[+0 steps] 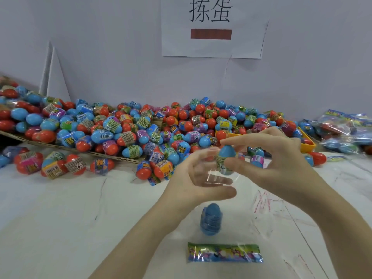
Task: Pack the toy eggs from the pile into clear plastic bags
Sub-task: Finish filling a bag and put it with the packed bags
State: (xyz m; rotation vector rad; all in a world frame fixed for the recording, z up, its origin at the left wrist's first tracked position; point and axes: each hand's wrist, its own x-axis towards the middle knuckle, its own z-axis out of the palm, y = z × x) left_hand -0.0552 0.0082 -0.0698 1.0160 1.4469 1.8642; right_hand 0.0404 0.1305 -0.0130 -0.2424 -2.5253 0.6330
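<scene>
A big pile of blue and red toy eggs [141, 125] lies along the wall at the back of the white table. My right hand [277, 164] pinches a blue egg [226, 158] with a printed wrap, holding it at the mouth of a clear plastic bag [225, 210]. My left hand [193, 182] holds the bag's open top, thumb and fingers curled on the film. Inside the bag, lower down, sits another blue egg [211, 219]. The bag's colourful printed header strip [224, 252] lies nearest me.
A yellow tray [306, 143] sits at the right end of the pile. Filled bags [342, 131] are heaped at the far right. A flattened cardboard sheet [60, 146] lies under the pile's left part. A paper sign [211, 27] hangs on the wall.
</scene>
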